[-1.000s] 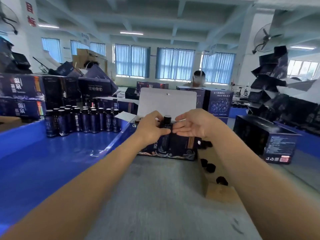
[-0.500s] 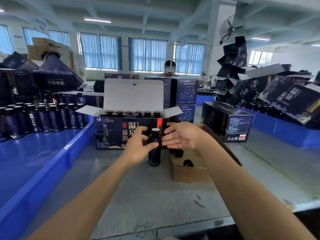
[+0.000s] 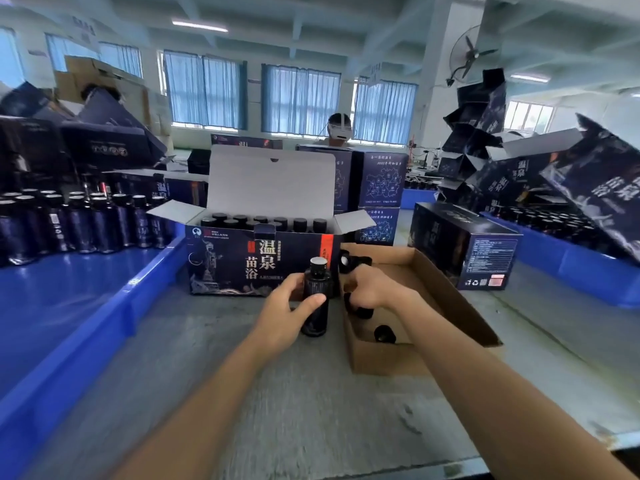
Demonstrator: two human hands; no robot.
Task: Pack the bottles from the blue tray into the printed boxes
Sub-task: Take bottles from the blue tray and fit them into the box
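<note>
A dark bottle stands upright on the grey table in front of the open printed box, and my left hand is wrapped around it. The box holds several capped bottles and its white lid stands up. My right hand reaches into the brown cardboard tray, fingers curled around a black cap; the grip is partly hidden. Several more bottles stand in the blue tray at left.
Loose black caps lie in the cardboard tray. A closed printed box sits to the right, with stacked boxes behind it and at far left. Another blue tray lies at right. A person sits behind the boxes.
My left hand has set the bottle down on the table in front of the box. My right hand left the bottle's top and dropped into the cardboard tray of caps.
</note>
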